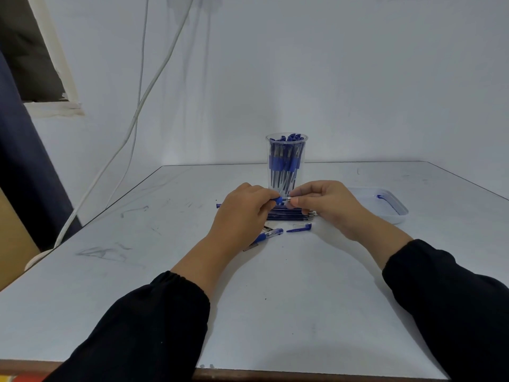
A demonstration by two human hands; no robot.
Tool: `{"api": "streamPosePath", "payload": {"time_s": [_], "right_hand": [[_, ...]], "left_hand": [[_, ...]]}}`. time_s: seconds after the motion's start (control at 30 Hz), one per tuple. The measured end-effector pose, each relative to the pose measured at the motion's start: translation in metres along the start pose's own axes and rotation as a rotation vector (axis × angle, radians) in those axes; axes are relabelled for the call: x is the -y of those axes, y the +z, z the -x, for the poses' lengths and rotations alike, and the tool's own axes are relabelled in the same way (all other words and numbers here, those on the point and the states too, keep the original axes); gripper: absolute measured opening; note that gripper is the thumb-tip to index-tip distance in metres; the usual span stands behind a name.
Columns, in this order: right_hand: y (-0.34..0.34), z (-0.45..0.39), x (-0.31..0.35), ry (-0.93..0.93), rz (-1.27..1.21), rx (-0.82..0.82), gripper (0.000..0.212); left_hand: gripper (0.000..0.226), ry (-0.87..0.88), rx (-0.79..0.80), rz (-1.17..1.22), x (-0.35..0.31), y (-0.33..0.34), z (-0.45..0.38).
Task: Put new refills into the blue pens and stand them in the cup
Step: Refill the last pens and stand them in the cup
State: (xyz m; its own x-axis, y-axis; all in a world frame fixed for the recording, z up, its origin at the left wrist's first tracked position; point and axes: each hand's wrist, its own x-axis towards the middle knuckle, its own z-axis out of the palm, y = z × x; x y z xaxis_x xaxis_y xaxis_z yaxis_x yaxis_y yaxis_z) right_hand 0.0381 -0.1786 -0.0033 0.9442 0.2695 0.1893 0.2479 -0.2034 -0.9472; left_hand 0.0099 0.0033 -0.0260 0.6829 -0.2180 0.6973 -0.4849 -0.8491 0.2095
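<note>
Meeting above the table (275,299), both hands pinch one blue pen (281,200) end-to-end.

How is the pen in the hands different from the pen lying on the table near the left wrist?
The held pen is lifted above the table, pinched by the left hand and right hand; the lying pen rests untouched on the table. The held pen lies level and is mostly hidden by fingers; the lying pen is slanted and shows more. Both have blue grips.

pen (281,200) mostly hidden by fingers
</note>
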Motion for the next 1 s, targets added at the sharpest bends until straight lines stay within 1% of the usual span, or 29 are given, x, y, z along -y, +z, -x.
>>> {"api": "streamPosePath", "payload": {"time_s": [0.03,0.13,0.2,0.23,0.3,0.33,0.4,0.43,0.53,0.57,0.7,0.77,0.8,0.93,1.0], "right_hand": [[0.0007,0.0004,0.0003,-0.005,0.026,0.009,0.004],[0.0043,0.0005,-0.0001,0.013,0.122,0.013,0.026],[0.0044,0.0007,0.0009,0.034,0.141,0.014,0.033],[0.0039,0.0014,0.0021,0.032,0.145,0.022,0.029],[0.0020,0.0027,0.0032,0.009,0.159,0.043,0.011],[0.0016,0.0026,0.0029,-0.007,0.168,0.051,0.006],[0.0025,0.0024,0.0020,-0.020,0.202,0.054,0.006],[0.0034,0.0027,0.0018,-0.015,0.213,0.054,0.010],[0.0053,0.0024,0.0033,0.024,0.184,0.042,0.033],[0.0049,0.0028,0.0044,0.031,0.178,0.038,0.035],[0.0015,0.0027,0.0046,0.010,0.170,0.056,0.013],[0.0018,0.0031,0.0044,-0.005,0.191,0.059,0.007],[0.0025,0.0031,0.0043,-0.007,0.191,0.059,0.008],[0.0032,0.0026,0.0031,-0.003,0.193,0.046,0.026],[0.0037,0.0019,0.0022,0.006,0.171,0.040,0.030]], "left_hand": [[0.021,0.002,-0.003,0.003,-0.0003,0.0000,-0.0002],[0.021,0.013,-0.008,0.005,-0.0004,0.0006,-0.0005],[0.021,0.018,-0.010,0.004,-0.0001,0.0007,-0.0005],[0.021,0.014,-0.010,0.003,-0.0001,0.0006,-0.0005],[0.022,0.010,-0.013,0.001,0.0002,0.0009,-0.0008],[0.022,0.010,-0.014,0.000,0.0003,0.0011,-0.0010],[0.021,0.014,-0.018,-0.003,0.0007,0.0012,-0.0009],[0.021,0.019,-0.023,-0.003,0.0010,0.0009,-0.0005],[0.020,0.040,-0.021,-0.004,0.0006,0.0009,-0.0005],[0.020,0.040,-0.021,-0.004,0.0001,0.0009,-0.0006],[0.021,0.036,-0.020,0.009,0.0004,0.0007,-0.0007],[0.021,0.047,-0.024,0.005,0.0009,0.0007,-0.0003],[0.020,0.053,-0.029,0.003,0.0012,0.0011,-0.0007],[0.020,0.076,-0.039,0.001,0.0015,0.0019,-0.0013],[0.020,0.086,-0.045,-0.006,0.0021,0.0022,-0.0012]]}}
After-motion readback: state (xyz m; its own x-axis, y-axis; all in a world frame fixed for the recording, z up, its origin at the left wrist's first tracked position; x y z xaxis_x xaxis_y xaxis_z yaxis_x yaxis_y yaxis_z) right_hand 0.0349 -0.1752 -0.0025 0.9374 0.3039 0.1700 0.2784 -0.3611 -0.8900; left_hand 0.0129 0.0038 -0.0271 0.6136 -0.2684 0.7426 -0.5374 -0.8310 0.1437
